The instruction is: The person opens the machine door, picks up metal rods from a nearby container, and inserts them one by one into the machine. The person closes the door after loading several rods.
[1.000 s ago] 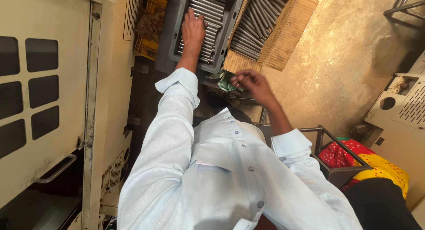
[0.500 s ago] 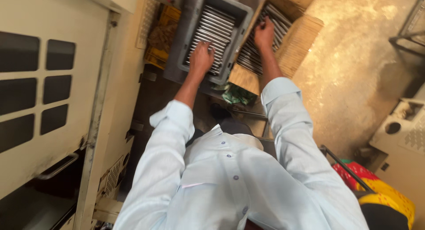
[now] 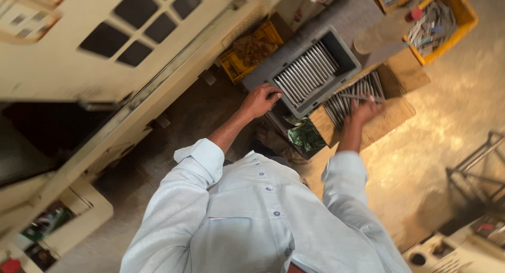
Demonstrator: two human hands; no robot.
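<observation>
My left hand curls over the near corner of a grey plastic crate that holds a row of thin metal rods. My right hand is over a brown box beside the crate. This box is also filled with metal rods, and the fingers pinch one thin rod just above the pile. Both arms wear pale blue shirt sleeves and reach forward from my body.
A large cream machine cabinet with dark window panels stands on the left. Yellow crates hold more parts. A plastic bottle lies near the grey crate. Green scraps sit below it. A metal frame is at the right.
The view has swung round. My left hand slid from the rods inside the grey crate to its near corner. My right hand stays at the brown box and now pinches a rod.
</observation>
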